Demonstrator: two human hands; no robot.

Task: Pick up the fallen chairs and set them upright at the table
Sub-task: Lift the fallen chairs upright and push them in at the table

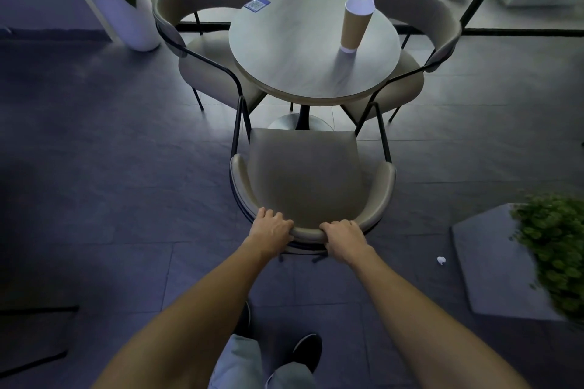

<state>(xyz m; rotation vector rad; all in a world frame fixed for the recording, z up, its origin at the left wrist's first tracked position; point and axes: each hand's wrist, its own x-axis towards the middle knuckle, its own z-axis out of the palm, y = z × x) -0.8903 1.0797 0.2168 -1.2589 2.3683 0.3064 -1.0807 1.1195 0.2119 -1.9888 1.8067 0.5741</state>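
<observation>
A beige padded chair [305, 174] with a black metal frame stands upright in front of me, its seat facing the round grey table [284, 73]. My left hand [271, 229] and my right hand [344, 238] both grip the top of its curved backrest, side by side. Two more beige chairs stand upright at the table, one on the left [202, 41] and one on the right [420, 38]. Their seats are partly tucked under the tabletop.
A tall brown paper cup [355, 25] and a blue card [256, 5] are on the table. A white planter [126, 16] stands at back left. A green bush on a grey slab [556, 249] sits at right, with crumpled paper [441, 260] on the floor tiles.
</observation>
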